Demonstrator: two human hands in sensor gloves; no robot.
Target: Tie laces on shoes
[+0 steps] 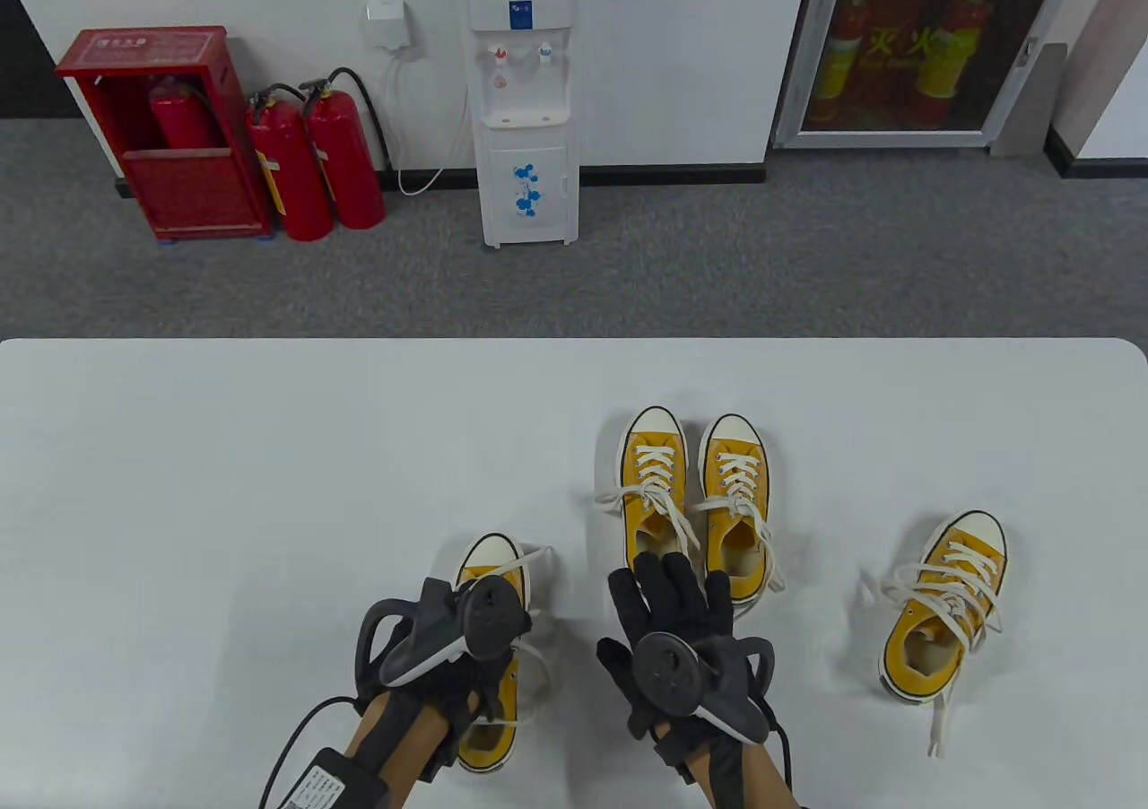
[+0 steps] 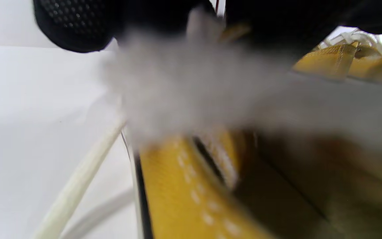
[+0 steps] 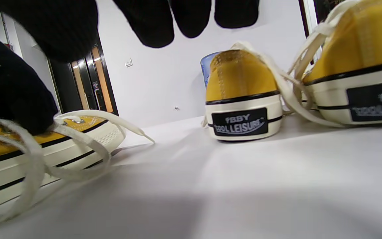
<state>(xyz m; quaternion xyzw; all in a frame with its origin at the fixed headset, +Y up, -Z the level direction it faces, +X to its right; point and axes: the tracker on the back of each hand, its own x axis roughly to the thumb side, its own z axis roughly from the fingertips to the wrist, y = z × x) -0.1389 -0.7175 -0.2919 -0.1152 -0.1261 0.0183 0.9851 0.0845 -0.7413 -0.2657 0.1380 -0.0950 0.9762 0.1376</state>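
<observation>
While the left hand (image 1: 453, 643) sits over the near shoe (image 1: 491, 656), its fingers are under the tracker in the table view and a blur in the left wrist view, so can't tell whether it grips the shoe, pinches a lace or just rests there. Prob. it's there to steady the shoe, w/ the heel toward the person so the eyelets face up for tying. One lace end (image 1: 520, 564) trails loose across the toe cap; more lace loops out on the shoe's right side, so this one looks untied.

Right hand (image 1: 668, 616) hangs flat, fingers spread and straight, holding nothing, just short of the heels of the middle pair (image 1: 695, 486). That pair stands side by side, toes away, laces slack and spilling onto the worktop (image 1: 269, 450). Fourth shoe (image 1: 946, 607) lies well apart to the right, angled, laces also loose. Right wrist view confirms fingertips (image 3: 154, 30) clear of the heels. Likely next: right hand comes across to take a lace on the near shoe.
</observation>
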